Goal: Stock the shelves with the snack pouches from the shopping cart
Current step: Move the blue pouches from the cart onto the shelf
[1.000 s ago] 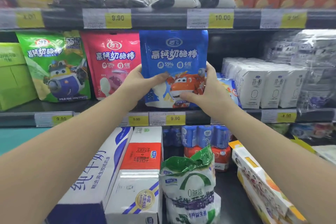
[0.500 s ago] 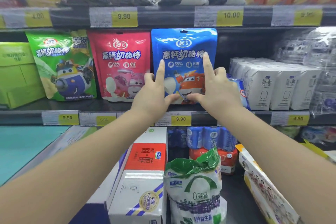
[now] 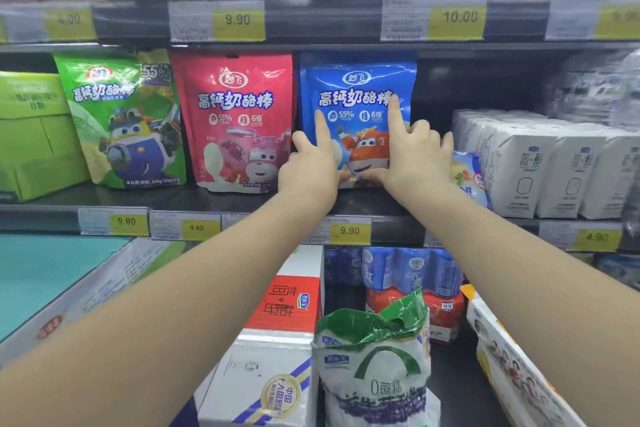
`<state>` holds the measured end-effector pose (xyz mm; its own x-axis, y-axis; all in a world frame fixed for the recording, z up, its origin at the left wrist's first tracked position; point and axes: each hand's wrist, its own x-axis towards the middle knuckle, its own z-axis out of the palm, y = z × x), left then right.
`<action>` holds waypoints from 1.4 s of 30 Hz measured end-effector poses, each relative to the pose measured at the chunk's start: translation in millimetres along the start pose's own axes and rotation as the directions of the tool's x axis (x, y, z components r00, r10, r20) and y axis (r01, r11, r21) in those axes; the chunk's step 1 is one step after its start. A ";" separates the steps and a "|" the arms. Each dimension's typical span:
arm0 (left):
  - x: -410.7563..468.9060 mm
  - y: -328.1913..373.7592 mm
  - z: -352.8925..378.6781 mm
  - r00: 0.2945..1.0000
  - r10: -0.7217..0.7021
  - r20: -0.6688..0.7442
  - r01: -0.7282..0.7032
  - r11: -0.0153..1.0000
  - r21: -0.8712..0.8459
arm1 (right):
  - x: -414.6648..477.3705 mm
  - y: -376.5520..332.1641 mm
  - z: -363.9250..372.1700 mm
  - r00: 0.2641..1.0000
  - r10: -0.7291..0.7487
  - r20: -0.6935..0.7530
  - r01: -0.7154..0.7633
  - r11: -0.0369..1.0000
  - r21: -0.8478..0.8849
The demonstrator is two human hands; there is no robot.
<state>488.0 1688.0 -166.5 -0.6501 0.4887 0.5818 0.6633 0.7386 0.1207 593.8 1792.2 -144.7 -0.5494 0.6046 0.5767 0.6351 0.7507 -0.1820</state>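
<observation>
On the shelf (image 3: 156, 197) at twelve o'clock, a glossy blue pouch (image 3: 356, 80) stands upright; left hand (image 3: 310, 168) and right hand (image 3: 417, 156) press straight forefingers flat against it, gripping nothing.

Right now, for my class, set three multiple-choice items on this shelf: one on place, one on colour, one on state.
1. The pouch that the left hand and right hand touch stands: A in a cart; B just right of the red pouch; C on the floor.
2. Its colour: A green; B blue; C red.
3. It is: A lying flat; B crumpled; C upright on the shelf.
Answers: B, the red pouch is its left neighbour; B, its front is blue; C, it stands tall while index fingers press it.
</observation>
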 end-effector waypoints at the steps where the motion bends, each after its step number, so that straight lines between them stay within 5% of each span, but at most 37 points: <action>1: -0.3 0.0 0.7 1.000 0.000 -0.005 0.000 1.000 0.000 | -0.8 -0.6 -0.2 1.000 0.001 -0.010 -0.001 1.000 0.003; 16: -31.7 -6.6 -21.5 0.991 0.061 0.123 -0.035 0.978 -0.206 | -32.2 8.3 -2.9 0.990 -0.086 -0.116 0.087 0.996 0.003; 26: -52.4 -17.3 -38.5 0.976 0.134 0.172 -0.089 0.966 -0.245 | -41.8 8.0 -2.0 0.994 -0.109 -0.019 0.106 0.987 -0.120; 38: -59.4 -55.9 -55.8 0.990 0.137 -0.037 -0.142 0.944 -0.297 | -53.3 13.7 -13.7 0.984 -0.131 -0.122 0.139 0.988 0.060; 42: -47.8 -51.3 -46.4 0.980 0.166 0.114 -0.112 0.920 -0.376 | -47.3 12.8 -13.4 0.990 -0.105 -0.098 0.110 0.993 0.043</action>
<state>502.2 1605.2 -163.1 -0.5694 0.6542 0.4978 0.8221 0.4503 0.3485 635.1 1769.7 -163.6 -0.5571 0.4934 0.6680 0.5470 0.8232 -0.1520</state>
